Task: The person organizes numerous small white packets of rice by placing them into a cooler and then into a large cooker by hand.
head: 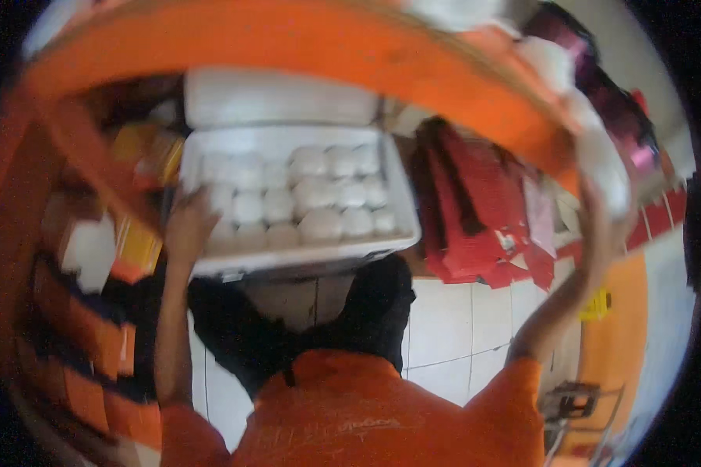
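Note:
A white box (pixel 406 204) with a raised lid (pixel 286 98) stands before me, filled with rows of rounded whitish pieces (pixel 321 225). What these pieces are made of is too blurred to tell. My left hand (pixel 190 222) reaches over the box's left rim, its fingers by the leftmost pieces; whether they grip one is unclear. Far to the right, my right hand (pixel 604 233) is raised at the end of an orange shelf edge (pixel 339 46). It meets a white rounded thing (pixel 613 181) there, and blur hides the grip.
The orange edge curves across the top, with more white things (pixel 467 11) above it. Red bags or packages (pixel 479 210) lie right of the box. Yellow packets (pixel 137 248) and a white piece (pixel 87 254) are at left. White floor tiles (pixel 441 327) show below.

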`<state>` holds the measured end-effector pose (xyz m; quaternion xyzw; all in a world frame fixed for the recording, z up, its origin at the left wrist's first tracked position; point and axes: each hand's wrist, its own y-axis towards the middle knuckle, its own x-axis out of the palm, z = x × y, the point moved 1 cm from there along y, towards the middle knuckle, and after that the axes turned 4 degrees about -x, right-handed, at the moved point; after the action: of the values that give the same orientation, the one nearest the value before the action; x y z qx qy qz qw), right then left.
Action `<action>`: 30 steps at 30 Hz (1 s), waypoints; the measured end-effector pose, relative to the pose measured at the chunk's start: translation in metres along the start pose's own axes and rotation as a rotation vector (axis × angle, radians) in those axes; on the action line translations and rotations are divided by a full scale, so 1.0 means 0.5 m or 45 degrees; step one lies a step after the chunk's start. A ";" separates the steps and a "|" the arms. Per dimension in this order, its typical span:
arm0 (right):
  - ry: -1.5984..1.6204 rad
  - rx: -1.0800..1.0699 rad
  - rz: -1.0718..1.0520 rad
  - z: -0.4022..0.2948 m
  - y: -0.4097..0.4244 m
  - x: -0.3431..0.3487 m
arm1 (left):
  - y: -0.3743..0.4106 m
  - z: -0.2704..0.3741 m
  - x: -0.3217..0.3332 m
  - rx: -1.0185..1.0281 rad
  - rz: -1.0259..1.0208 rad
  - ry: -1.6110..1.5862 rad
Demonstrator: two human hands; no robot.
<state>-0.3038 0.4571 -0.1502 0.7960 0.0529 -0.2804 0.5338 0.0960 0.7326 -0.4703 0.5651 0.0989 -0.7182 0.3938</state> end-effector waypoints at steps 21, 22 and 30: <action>0.103 -0.769 -0.742 -0.043 -0.393 1.006 | 0.001 -0.048 0.017 -0.070 0.083 0.118; 0.025 -0.821 -0.705 -0.038 -0.395 1.001 | 0.004 -0.045 0.017 -0.097 0.059 0.124; 0.403 -0.457 -1.275 -0.186 -0.303 0.736 | 0.024 -0.042 0.019 0.017 -0.115 0.139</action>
<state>-0.0175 0.5241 -0.4340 0.6026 0.5513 -0.3637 0.4479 0.1192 0.7327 -0.4824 0.6011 0.1408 -0.7040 0.3511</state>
